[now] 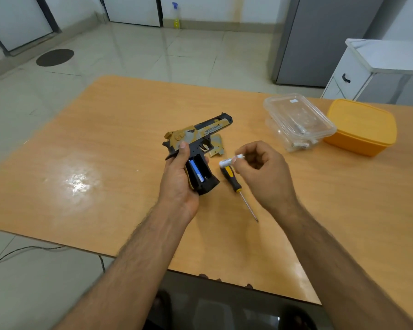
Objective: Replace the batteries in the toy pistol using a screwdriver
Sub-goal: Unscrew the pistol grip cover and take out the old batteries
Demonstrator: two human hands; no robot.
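L hand [177, 177] grips the toy pistol [196, 141] by its grip, above table centre, batt. compartment [202, 173] open w/ one blue battery [196, 170] seated. R hand [260, 167] pinches a white battery [230, 160] just right of the pistol. Screwdriver [236, 186] lies on the table [105, 151] below the R hand. Compartment cover [216, 146] lies just beyond the pistol. Far right: clear container [298, 122], yellow container [362, 127] touching it.
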